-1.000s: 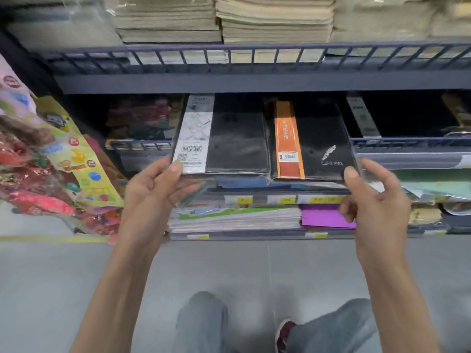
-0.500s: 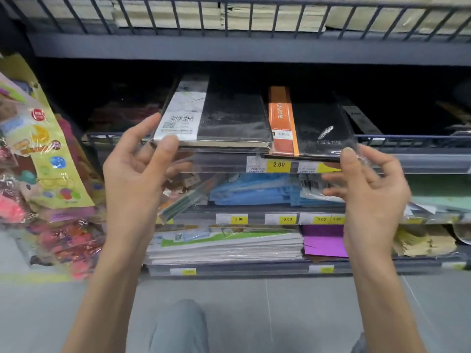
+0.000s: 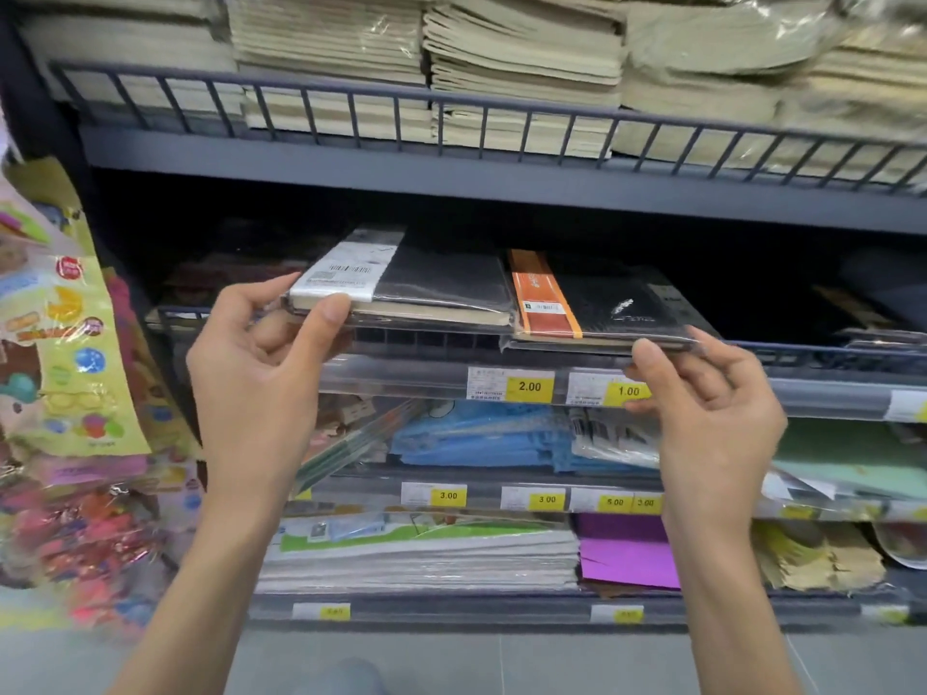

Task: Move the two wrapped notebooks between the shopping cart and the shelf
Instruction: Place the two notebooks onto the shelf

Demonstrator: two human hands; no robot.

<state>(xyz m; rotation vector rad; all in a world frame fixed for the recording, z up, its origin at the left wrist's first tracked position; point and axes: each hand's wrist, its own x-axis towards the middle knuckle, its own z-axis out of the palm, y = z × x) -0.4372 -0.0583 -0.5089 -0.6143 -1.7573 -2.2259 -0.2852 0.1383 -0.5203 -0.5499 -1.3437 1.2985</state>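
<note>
Two black notebooks in clear wrap are held side by side, nearly flat, at the mouth of the dark middle shelf (image 3: 827,388). The left notebook (image 3: 441,285) has a white barcoded band. My left hand (image 3: 261,373) pinches its near left corner, thumb on top. The right notebook (image 3: 607,303) has an orange band. My right hand (image 3: 712,413) pinches its near right corner, thumb on the front edge. Both near edges stick out above the shelf's low wire rail. No shopping cart is in view.
Stacks of beige paper pads (image 3: 521,57) fill the shelf above, behind a wire rail. Below lie blue packets (image 3: 476,438), stacked pads (image 3: 421,559) and purple paper (image 3: 632,554). Colourful hanging packets (image 3: 65,383) crowd the left. Yellow price tags (image 3: 529,387) line the shelf fronts.
Both hands have tipped the notebooks from upright to nearly flat and carried them forward towards the dark middle shelf. The view has tilted up and moved closer to the shelves.
</note>
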